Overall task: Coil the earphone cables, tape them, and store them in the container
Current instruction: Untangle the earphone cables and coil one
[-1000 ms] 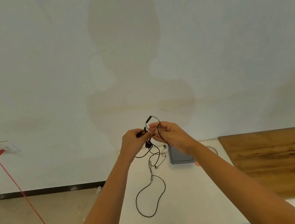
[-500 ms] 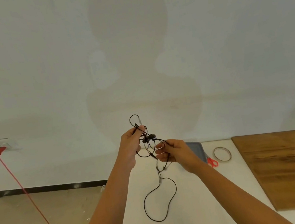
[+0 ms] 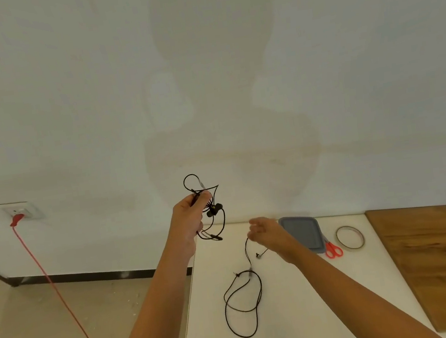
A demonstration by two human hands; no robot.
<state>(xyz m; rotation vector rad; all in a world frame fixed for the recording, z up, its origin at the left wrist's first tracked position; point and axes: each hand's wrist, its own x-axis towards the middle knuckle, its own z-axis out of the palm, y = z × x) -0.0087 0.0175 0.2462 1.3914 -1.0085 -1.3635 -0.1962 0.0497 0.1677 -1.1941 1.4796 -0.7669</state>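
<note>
Pinching a cable (image 3: 214,221) tangle, left hand (image 3: 191,219) raised past table (image 3: 296,330) edge, right hand (image 3: 265,233) pinching loose strand, container (image 3: 302,232) at far edge.

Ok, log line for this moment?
stage: untangling | left hand: holds cable bundle | right hand: pinches second cable | container: empty | tape: untouched

earphone cable (image 3: 245,306) black, small silver joint partway along. second earphone bundle (image 3: 212,209) black too. worktop (image 3: 308,314) plain white. container (image 3: 302,232) grey-blue. scissors (image 3: 333,250) red-orange handles. tape roll (image 3: 350,237) pale, clear-looking ring with darker rim. wooden board (image 3: 443,258) brown, streaky grain pattern. wall cord (image 3: 59,295) red, plug red, socket plate (image 3: 23,210) white. wall off-white; floor beige; skirting black.
</note>
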